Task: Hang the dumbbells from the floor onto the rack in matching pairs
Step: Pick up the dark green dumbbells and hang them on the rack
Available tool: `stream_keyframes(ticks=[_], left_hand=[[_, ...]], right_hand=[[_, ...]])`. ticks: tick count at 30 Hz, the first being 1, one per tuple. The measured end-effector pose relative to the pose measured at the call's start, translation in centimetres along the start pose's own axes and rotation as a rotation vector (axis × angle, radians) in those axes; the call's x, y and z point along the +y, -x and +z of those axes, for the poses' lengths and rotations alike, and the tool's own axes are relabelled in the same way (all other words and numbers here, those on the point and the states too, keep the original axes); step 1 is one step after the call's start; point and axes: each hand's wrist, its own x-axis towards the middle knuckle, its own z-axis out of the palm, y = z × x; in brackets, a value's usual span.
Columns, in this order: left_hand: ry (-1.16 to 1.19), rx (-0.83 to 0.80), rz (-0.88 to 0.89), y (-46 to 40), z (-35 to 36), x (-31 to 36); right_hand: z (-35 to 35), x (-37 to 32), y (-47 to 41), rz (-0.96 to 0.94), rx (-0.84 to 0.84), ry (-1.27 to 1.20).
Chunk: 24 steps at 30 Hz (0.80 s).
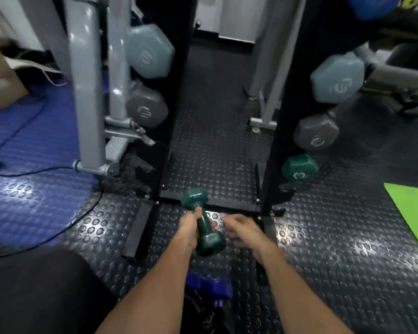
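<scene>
Gripping green dumbbell (204, 224) in left hand (188, 229), right hand (240, 231) beside

A dumbbell (203, 222) held before the rack (279, 141), hung dumbbells (316, 135) left and right.

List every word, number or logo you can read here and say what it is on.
None can be read for certain.
Pale marks, too blurred: light blue hex dumbbells, grey hex dumbbells, racked dark green dumbbell.
Brown cardboard box: label blurred.
</scene>
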Motion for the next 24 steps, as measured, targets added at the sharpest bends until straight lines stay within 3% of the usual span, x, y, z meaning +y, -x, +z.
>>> stream_keyframes(ticks=[6, 14, 19, 24], left_hand=[[0.32, 0.123, 0.116, 1.2, -5.3, 4.3], [0.538, 0.188, 0.25, 2.4, -11.0, 10.8], [0.47, 0.149, 0.354, 3.3, -13.3, 17.7], [0.232, 0.106, 0.461, 2.8, -14.0, 25.0]], right_hand=[[7.1, -3.7, 0.8, -0.064, -0.2, 0.189], [14.5, -8.5, 0.2, -0.246, -0.153, -0.05], [18.5, -13.4, -0.5, -0.352, -0.073, -0.161], [22.1, -17.2, -1.4, -0.388, -0.011, -0.366]])
